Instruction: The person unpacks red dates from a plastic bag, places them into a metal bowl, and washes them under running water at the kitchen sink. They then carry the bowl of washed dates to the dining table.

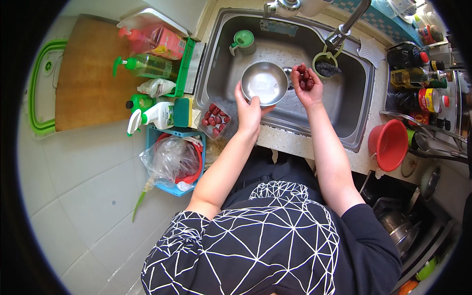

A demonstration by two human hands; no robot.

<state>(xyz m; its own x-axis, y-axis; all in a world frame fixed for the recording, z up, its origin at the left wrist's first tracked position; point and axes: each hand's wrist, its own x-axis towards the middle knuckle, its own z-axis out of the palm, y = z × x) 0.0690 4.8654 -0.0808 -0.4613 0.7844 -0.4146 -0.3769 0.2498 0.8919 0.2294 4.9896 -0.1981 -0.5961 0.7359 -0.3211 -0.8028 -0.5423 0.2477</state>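
Observation:
My left hand (250, 113) grips the near rim of a stainless steel bowl (263, 82), held over the sink and tilted a little towards me. The bowl shows a bare shiny inside. To its right my right hand (309, 96) is cupped palm up, with several red dates (306, 78) lying in the palm and against the fingers. Both hands are above the stainless steel sink (341, 97), and its drain is partly hidden behind the bowl and fingers. More red dates (217, 120) lie in a clear plastic container on the counter, left of my left wrist.
A green-lidded cup (244, 41) stands in the sink. A strainer with a dark scouring pad (327, 68) hangs below the faucet (337, 37). Pump bottles (151, 67), a spray bottle (158, 115) and a sponge (182, 112) line the left; a red plastic bucket (391, 145) and sauce bottles (413, 99) the right.

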